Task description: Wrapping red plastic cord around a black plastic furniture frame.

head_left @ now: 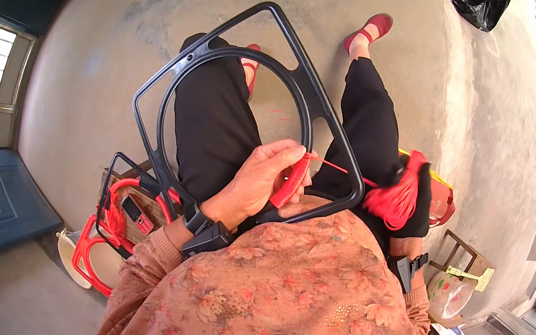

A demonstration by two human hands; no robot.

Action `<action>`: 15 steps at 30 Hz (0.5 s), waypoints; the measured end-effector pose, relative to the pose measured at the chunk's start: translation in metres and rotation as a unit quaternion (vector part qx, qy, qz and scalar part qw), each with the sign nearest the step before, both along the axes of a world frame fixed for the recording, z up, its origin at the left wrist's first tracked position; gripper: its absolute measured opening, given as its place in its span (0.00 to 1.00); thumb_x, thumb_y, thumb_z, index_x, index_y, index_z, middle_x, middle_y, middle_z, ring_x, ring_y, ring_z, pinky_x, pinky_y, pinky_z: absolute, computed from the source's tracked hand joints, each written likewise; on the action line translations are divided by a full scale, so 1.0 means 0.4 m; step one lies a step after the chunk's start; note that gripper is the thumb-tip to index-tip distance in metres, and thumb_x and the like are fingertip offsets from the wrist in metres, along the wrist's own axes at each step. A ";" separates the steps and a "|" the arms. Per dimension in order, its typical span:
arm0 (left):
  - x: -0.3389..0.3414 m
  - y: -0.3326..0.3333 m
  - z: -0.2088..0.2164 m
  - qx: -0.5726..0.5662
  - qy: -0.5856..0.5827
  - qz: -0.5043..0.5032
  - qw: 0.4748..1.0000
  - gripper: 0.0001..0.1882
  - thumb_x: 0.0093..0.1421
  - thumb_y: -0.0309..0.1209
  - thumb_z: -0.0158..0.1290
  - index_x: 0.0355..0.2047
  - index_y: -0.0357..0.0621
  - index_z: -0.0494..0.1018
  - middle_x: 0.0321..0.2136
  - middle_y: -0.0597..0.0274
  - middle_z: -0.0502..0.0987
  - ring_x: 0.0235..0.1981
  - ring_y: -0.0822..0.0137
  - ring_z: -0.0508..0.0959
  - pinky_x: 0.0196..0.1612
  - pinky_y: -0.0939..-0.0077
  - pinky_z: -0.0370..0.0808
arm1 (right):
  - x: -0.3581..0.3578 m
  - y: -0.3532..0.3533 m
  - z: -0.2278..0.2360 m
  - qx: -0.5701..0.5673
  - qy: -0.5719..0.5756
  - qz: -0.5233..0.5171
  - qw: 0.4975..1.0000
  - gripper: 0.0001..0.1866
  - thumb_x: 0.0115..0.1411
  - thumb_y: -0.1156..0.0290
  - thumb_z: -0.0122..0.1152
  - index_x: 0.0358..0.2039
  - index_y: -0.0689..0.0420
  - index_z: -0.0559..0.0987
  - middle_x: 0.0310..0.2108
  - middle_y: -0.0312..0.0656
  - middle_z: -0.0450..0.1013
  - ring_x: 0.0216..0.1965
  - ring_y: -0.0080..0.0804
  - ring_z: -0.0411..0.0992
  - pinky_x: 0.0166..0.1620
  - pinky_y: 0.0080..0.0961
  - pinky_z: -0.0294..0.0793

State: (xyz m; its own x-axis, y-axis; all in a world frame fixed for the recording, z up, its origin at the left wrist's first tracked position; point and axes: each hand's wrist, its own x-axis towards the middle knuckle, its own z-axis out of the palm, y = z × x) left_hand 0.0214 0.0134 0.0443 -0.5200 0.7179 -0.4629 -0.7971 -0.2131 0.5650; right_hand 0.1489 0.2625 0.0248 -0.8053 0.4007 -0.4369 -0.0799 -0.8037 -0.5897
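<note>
head view, from above. shows a left hand with thumb and fingers nearly closed, pinching the red wrapping on the inner ring of a black frame; presumably gripped here to stop the turns from slackening. shows also, leading rightward from beside the left thumb tip, a red strand, nearly straight and so apparently under tension, toward a looped cord bundle. includes, just beside that bundle, the right hand, dark and blurred; cannot tell how far open, or whether clasping the cord. places most of the frame beyond and left of the left fingers, above the black trousers, with the near edge close to or against the floral top: probably propped at the lap for steadiness. adds, left of the left fingers and nearer the body, red-wrapped loops and a red-and-black handset, perhaps set within easy reach; and, beyond the fingertips, red scraps on the floor.
</note>
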 end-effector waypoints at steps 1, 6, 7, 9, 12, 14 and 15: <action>0.000 -0.005 -0.005 -0.010 0.002 0.000 1.000 0.15 0.66 0.35 0.44 0.43 0.36 0.70 0.21 0.57 0.73 0.18 0.71 0.73 0.20 0.78 0.73 | -0.019 0.018 0.001 -0.027 0.072 0.010 0.997 0.19 0.66 0.55 0.45 0.44 0.59 0.72 0.38 0.41 0.72 0.38 0.32 0.71 0.44 0.29 0.73; 0.004 0.000 0.002 0.002 0.001 0.003 1.000 0.14 0.64 0.37 0.47 0.41 0.38 0.72 0.21 0.60 0.74 0.17 0.74 0.73 0.21 0.82 0.74 | 0.016 0.203 -0.094 0.115 0.008 -0.171 0.979 0.21 0.67 0.55 0.39 0.45 0.60 0.71 0.42 0.44 0.72 0.41 0.38 0.70 0.51 0.33 0.68; 0.001 0.001 0.005 0.011 0.004 0.009 1.000 0.14 0.64 0.37 0.47 0.41 0.37 0.73 0.21 0.60 0.74 0.17 0.74 0.73 0.21 0.83 0.73 | 0.025 0.234 -0.094 0.131 -0.001 -0.150 0.980 0.21 0.67 0.56 0.40 0.45 0.61 0.71 0.43 0.45 0.71 0.42 0.38 0.70 0.51 0.33 0.68; 0.001 -0.003 0.007 0.014 -0.001 0.010 1.000 0.14 0.64 0.35 0.46 0.40 0.36 0.72 0.21 0.59 0.74 0.17 0.73 0.72 0.21 0.81 0.73 | 0.033 0.285 -0.095 0.160 -0.017 -0.108 0.981 0.21 0.67 0.56 0.41 0.46 0.61 0.71 0.44 0.45 0.71 0.44 0.38 0.70 0.52 0.33 0.68; -0.005 -0.005 0.016 0.012 0.005 0.008 1.000 0.14 0.65 0.34 0.45 0.39 0.34 0.72 0.21 0.58 0.73 0.17 0.71 0.72 0.21 0.79 0.72 | 0.044 0.329 -0.098 0.200 -0.043 -0.046 0.978 0.22 0.66 0.57 0.43 0.48 0.63 0.70 0.46 0.46 0.71 0.46 0.38 0.70 0.52 0.33 0.67; -0.006 -0.011 0.018 0.007 0.015 0.005 1.000 0.13 0.65 0.34 0.45 0.39 0.34 0.72 0.21 0.58 0.73 0.17 0.72 0.72 0.21 0.79 0.73 | 0.012 0.282 -0.048 0.448 -0.211 0.067 0.866 0.19 0.64 0.61 0.49 0.46 0.64 0.73 0.41 0.41 0.73 0.41 0.29 0.72 0.49 0.25 0.69; -0.008 -0.020 0.018 -0.021 0.043 -0.006 0.999 0.13 0.65 0.34 0.46 0.39 0.34 0.72 0.22 0.59 0.74 0.18 0.72 0.73 0.22 0.80 0.73 | -0.045 0.184 0.006 0.493 -0.198 0.041 0.847 0.15 0.61 0.67 0.55 0.43 0.64 0.75 0.37 0.38 0.74 0.38 0.23 0.71 0.45 0.20 0.69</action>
State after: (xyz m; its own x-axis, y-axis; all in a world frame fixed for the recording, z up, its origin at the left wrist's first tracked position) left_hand 0.0182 0.0056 0.0515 -0.5498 0.7054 -0.4473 -0.7482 -0.1779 0.6392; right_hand 0.1309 0.3362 0.0273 -0.7174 0.6767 -0.1652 0.3124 0.1005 -0.9446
